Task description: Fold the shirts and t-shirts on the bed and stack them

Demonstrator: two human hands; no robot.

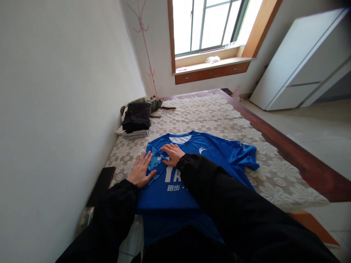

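A blue short-sleeved T-shirt (170, 201) with white lettering lies face up across the table, its lower part hanging over the near edge. Its left sleeve, patterned in lighter blue, is folded inward over the chest. My left hand (141, 170) rests flat on the outer edge of that folded sleeve, fingers spread. My right hand (173, 153) lies on the shirt's chest at the sleeve's inner end, fingers apart and slightly bent. The other sleeve (244, 153) spreads out to the right, a little rumpled. My right forearm covers part of the lettering.
A stack of folded dark and grey clothes (137, 118) stands by the wall on the flower-patterned tablecloth (203, 109). Behind it lies an olive fabric item (156, 104) with straps. A black flat object (101, 184) is at the left edge. Beyond are a pink coat stand (145, 44) and white fridge (298, 58).
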